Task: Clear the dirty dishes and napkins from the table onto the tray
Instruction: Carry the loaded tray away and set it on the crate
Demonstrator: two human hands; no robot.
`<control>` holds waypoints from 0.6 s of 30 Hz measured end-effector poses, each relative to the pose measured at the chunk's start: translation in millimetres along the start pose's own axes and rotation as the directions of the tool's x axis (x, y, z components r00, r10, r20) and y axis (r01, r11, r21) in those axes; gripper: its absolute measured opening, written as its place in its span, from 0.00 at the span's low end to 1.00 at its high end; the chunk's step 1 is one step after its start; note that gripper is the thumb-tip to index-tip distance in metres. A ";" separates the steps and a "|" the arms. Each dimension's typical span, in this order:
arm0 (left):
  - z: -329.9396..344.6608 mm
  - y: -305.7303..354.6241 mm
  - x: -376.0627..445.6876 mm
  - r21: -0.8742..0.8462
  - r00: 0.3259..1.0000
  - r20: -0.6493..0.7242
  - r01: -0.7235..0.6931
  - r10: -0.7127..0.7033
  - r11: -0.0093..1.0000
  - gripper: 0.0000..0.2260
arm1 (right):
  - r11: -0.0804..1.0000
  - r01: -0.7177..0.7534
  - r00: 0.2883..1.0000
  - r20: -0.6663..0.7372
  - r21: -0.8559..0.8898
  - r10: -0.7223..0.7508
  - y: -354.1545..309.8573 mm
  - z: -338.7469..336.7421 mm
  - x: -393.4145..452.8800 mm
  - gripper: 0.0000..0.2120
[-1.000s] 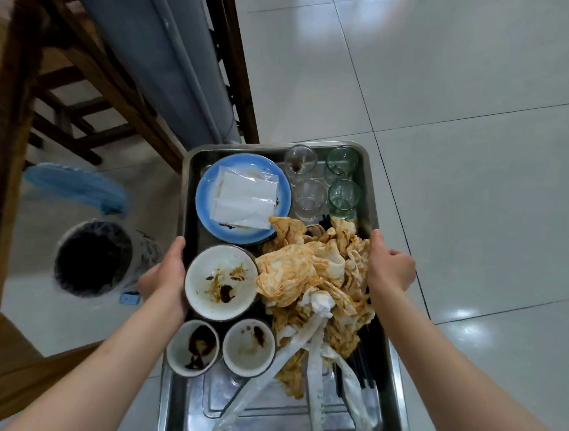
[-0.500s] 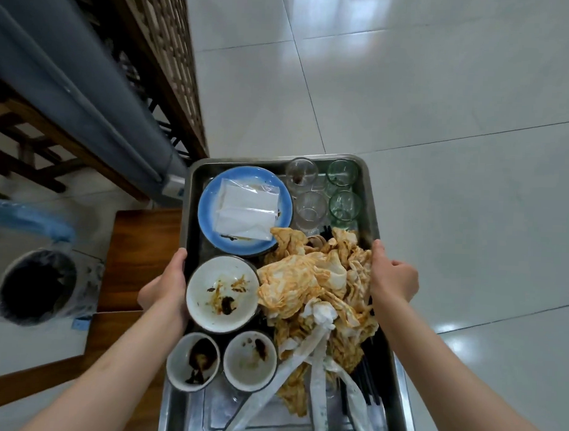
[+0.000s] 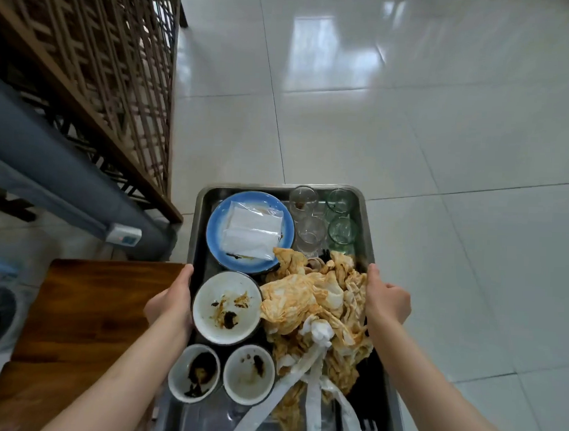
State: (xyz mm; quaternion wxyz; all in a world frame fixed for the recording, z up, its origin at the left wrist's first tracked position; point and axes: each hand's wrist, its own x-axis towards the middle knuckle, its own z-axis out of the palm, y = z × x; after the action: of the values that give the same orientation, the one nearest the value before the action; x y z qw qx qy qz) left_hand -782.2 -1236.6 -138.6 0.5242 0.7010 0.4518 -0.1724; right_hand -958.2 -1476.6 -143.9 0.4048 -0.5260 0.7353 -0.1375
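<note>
- Your left hand (image 3: pixel 170 303) grips the left rim of the metal tray (image 3: pixel 366 218), thumb along the top edge.
- Your right hand (image 3: pixel 386 301) grips the right rim, fingers curled under it.
- The tray is held over the tiled floor (image 3: pixel 440 140), just right of a wooden surface (image 3: pixel 89 308).
- On the tray, far left, a blue plate (image 3: pixel 217 221) carries wrapped white napkins (image 3: pixel 252 230); four glasses (image 3: pixel 308 230) stand at the far right.
- A stained white bowl (image 3: pixel 226 306) sits mid-left, with two small dirty cups (image 3: pixel 248 373) nearer you.
- Orange-stained crumpled napkins (image 3: pixel 309 300) are piled on the right side, white strips trailing near.
- A wooden lattice screen (image 3: pixel 88 63) stands far left.
</note>
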 end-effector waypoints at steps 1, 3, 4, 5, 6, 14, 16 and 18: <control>11.2 7.9 -7.7 -0.013 1.000 0.001 -0.011 0.011 1.000 0.21 | 1.000 -0.009 1.000 0.000 0.009 0.009 -10.7 -3.5 8.3 0.26; 34.3 25.8 -21.5 -0.031 1.000 0.002 -0.026 0.026 0.999 0.22 | 1.000 -0.013 1.000 -0.002 0.019 0.013 -34.1 -8.4 23.2 0.26; 46.8 36.9 -28.8 -0.027 1.000 0.006 -0.030 0.030 0.999 0.22 | 1.000 -0.010 1.000 0.001 0.021 0.010 -49.9 -11.6 30.5 0.26; 58.3 49.0 -36.2 -0.022 0.999 0.016 -0.040 0.040 0.999 0.23 | 1.000 -0.008 1.000 0.005 0.030 0.007 -66.3 -14.2 36.9 0.26; 69.7 61.3 -41.8 -0.010 0.998 0.028 -0.048 0.048 0.999 0.25 | 0.999 -0.004 1.000 0.008 0.038 0.004 -83.0 -16.5 42.7 0.26; 158.6 180.4 -91.9 0.011 0.998 0.030 -0.047 0.047 0.999 0.32 | 0.996 -0.004 1.000 -0.002 0.089 0.005 -227.3 -18.0 91.7 0.25; 184.2 212.1 -103.2 0.009 0.998 0.011 -0.067 0.067 0.998 0.34 | 0.995 -0.009 1.000 0.004 0.102 0.009 -265.9 -15.1 108.6 0.26; 208.5 236.1 -107.3 -0.002 0.997 0.040 -0.063 0.063 0.998 0.36 | 0.992 -0.021 1.000 0.013 0.124 0.020 -300.5 -9.8 123.1 0.25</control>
State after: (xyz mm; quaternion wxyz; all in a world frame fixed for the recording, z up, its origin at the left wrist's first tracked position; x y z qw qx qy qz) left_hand -598.7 -1480.9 -6.7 0.5387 0.7110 0.4190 -0.1696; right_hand -781.1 -1710.5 -4.4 0.4423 -0.4930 0.7283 -0.1755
